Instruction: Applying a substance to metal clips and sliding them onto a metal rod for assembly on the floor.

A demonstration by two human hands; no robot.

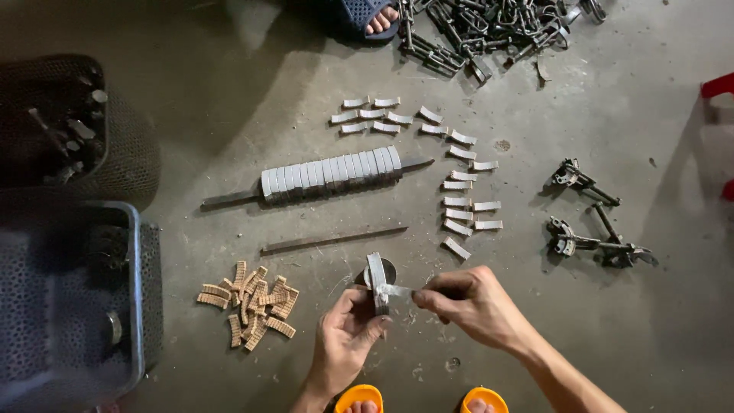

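The left hand [345,330] is curled shut around a curved grey metal piece [376,281], thumb on one side and fingers on the other, holding it on edge just above the concrete floor [657,321]. The right hand [474,302] is pinched closed on a small flat metal strip [395,291], pressing its end against the side of that curved piece. From here it looks like a fitting step: the strip is being joined to the curved piece. Seating it would call for a steady left grip and a straight sideways push from the right fingertips.

The curved piece stands with its long axis running away from the person, its upper end towards the rod further out. The strip lies crosswise to it, pointing from the right hand toward the left.

Under the hands sits a dark round disc [387,269], partly hidden. Just beyond lies a bare thin bar [334,240], and past that a rod threaded with a row of grey plates [330,173], both lying left to right with a slight tilt. To the right of these, loose grey strips [459,203] are laid out in a loose arc. On the left is a small heap of tan ridged pieces [248,304], and further left a blue-rimmed crate [136,306]. Two metal clamps [592,229] lie to the right, well apart from the hands, and a tangle of dark metal parts [489,30] is piled at the far end beside another person's sandalled foot [371,17].
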